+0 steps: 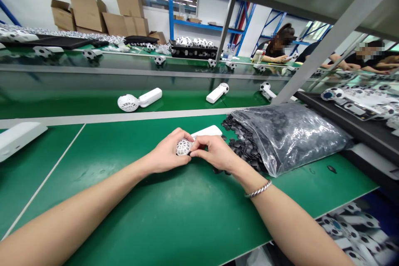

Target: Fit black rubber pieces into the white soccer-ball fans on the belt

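- The small white plastic hand fan with a round lattice head (183, 147) sits mid-table on the green table (174, 216), between both hands.
- Its long axis runs from the head toward 2 o'clock, with the handle pointing away.
- The left hand (166, 153) has its grip closed round the head from 9 o'clock.
- The right hand (216, 154) has a narrow pinch grip on the head's 3 o'clock edge.
- The clear plastic bag of dark grey discs (289, 137) lies near, at 3 o'clock.

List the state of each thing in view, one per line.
fan, held in both hands
left hand, shut on fan
right hand, fingers pinched on fan
bag, open, on its side
discs, spilling from bag
belt fans, lying flat
boxes, flaps open
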Demonstrator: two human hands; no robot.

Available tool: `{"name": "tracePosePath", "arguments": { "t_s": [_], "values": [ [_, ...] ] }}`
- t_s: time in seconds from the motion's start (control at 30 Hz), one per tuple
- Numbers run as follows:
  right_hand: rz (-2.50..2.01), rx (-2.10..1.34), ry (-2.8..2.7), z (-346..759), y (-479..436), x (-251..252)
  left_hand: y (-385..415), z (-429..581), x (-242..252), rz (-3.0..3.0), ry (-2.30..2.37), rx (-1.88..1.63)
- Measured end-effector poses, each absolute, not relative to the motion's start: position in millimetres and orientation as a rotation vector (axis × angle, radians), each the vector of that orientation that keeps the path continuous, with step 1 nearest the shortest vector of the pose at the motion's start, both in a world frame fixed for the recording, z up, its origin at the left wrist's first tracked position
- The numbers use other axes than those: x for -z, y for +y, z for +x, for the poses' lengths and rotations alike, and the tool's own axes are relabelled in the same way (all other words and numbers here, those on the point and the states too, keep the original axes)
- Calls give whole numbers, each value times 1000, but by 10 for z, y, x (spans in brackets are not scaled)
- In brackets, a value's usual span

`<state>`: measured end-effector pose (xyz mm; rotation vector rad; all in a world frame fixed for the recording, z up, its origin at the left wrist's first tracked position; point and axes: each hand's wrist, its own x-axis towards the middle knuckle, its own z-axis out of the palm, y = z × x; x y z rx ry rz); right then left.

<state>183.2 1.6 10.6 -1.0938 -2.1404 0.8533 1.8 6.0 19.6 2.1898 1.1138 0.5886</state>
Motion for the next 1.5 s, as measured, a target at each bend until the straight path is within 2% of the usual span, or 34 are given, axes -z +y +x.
{"name": "tracePosePath", "arguments": {
  "t_s": [0.33,0.57,0.67,0.77,0.87,1.07,1.2,1.4,1.5],
  "values": [
    [-1202,-793,-2000,1819,88,-57,126,73,-93,2212,1146,-741],
    [-1446,-376,-1992,2173,204,-110,1213,245,-169,2323,1344,-1113],
    [-1636,-346,-1987,2401,238,-158,1503,19,-305,2460,1678,-964],
    [-1725,-378,-2013,2506,254,-209,1478,-370,-405,2450,2008,-556],
    [-1641,-468,-2144,2464,237,-225,1301,-682,-460,2433,1928,-317],
    [-1562,-521,-2328,2246,157,-160,910,-729,-471,2412,1796,-186],
    [-1636,-387,-2403,2133,116,-137,503,-506,-489,2401,1520,-73],
    [-1753,-30,-2534,2016,17,-181,168,-86,-380,2750,1240,-284],
    [-1786,12,-2526,2033,7,-179,145,15,-306,2788,1297,-202]
  ]
}}
